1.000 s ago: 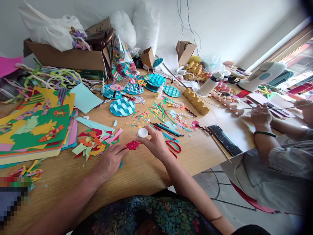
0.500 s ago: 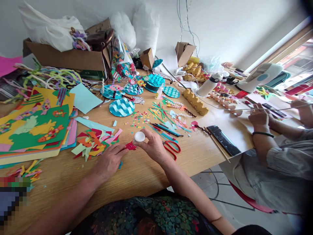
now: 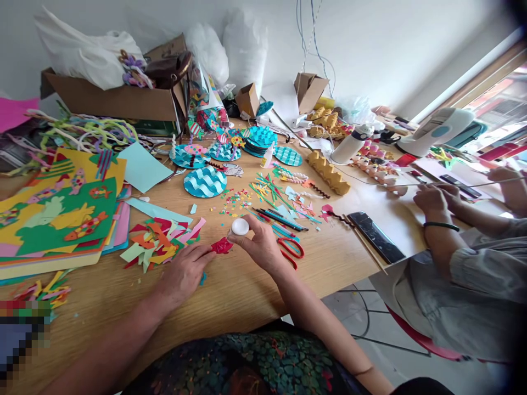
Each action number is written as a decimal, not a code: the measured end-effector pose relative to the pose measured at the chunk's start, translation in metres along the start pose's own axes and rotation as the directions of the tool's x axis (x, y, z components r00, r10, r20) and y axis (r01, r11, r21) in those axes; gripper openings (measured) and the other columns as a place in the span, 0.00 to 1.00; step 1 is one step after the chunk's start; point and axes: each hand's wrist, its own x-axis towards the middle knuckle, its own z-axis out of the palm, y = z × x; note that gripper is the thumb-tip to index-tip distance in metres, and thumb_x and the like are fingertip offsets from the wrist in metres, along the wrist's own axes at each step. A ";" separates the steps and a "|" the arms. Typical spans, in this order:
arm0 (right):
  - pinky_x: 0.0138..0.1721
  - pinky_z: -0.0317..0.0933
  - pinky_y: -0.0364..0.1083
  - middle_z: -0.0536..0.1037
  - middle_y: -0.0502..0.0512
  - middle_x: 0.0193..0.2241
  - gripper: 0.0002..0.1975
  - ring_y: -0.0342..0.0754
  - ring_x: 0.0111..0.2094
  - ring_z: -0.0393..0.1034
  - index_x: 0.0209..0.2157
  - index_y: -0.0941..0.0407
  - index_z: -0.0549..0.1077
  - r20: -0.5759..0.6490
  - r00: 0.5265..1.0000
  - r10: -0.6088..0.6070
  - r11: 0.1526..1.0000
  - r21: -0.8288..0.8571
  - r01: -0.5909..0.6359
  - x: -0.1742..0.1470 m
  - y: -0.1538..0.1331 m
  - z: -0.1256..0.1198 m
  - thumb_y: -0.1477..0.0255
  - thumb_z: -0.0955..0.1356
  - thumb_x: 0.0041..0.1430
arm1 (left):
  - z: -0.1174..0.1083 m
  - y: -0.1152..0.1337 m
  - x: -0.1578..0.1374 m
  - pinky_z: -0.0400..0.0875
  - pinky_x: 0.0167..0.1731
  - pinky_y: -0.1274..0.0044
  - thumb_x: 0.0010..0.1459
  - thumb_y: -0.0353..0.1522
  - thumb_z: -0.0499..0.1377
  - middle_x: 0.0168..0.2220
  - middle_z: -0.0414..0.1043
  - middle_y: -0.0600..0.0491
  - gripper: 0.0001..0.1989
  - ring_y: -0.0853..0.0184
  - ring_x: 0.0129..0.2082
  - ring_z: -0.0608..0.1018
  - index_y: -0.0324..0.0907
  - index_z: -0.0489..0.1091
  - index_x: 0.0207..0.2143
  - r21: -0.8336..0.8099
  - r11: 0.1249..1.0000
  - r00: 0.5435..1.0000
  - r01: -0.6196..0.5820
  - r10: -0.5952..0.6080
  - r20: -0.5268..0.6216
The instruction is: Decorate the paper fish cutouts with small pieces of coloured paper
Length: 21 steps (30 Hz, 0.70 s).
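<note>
A small red paper fish with drawn lines lies on the wooden table in front of me. My left hand pins its left end to the table under the fingertips, fingers together. Just to the right, my right hand pinches a small glue bottle, turned so that its round white base faces up. The bottle's nozzle is hidden, and I cannot tell whether it touches the paper. Red-handled scissors lie beside my right wrist. A heap of coloured paper scraps sits beyond my left hand.
Blue wavy paper discs, another glue bottle, paper strips and pencils lie farther back. Coloured sheets are stacked at left. A phone lies at right, near another person's hands. A cardboard box stands behind.
My right hand has moved slightly right with the glue bottle, uncovering more of the red paper fish. My left hand stays at the fish's left end.
</note>
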 end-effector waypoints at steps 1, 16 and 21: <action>0.29 0.54 0.40 0.71 0.50 0.25 0.12 0.43 0.28 0.64 0.28 0.56 0.67 -0.005 1.000 -0.003 1.000 -0.001 0.003 0.000 0.000 0.000 0.61 0.67 0.49 | 0.000 0.000 0.000 0.69 0.44 0.69 0.51 0.20 0.46 0.42 0.71 0.50 0.20 0.63 0.44 0.70 0.40 0.69 0.43 -0.008 1.000 1.000 0.006 -0.006 0.000; 0.29 0.53 0.40 0.70 0.49 0.24 0.11 0.43 0.27 0.63 0.28 0.56 0.66 -0.004 1.000 -0.007 0.999 -0.051 0.006 -0.005 0.001 -0.005 0.62 0.66 0.50 | -0.002 0.002 0.002 0.70 0.42 0.68 0.51 0.20 0.48 0.42 0.71 0.46 0.18 0.60 0.43 0.70 0.36 0.69 0.41 0.004 1.000 0.999 -0.027 0.027 -0.032; 0.29 0.53 0.40 0.71 0.49 0.25 0.10 0.43 0.28 0.64 0.27 0.56 0.67 0.017 0.999 -0.035 0.999 -0.026 0.035 -0.002 -0.002 -0.002 0.63 0.66 0.51 | -0.002 0.001 0.001 0.70 0.42 0.68 0.52 0.21 0.47 0.41 0.71 0.47 0.17 0.61 0.43 0.71 0.38 0.69 0.41 0.000 1.000 0.999 -0.029 0.029 -0.038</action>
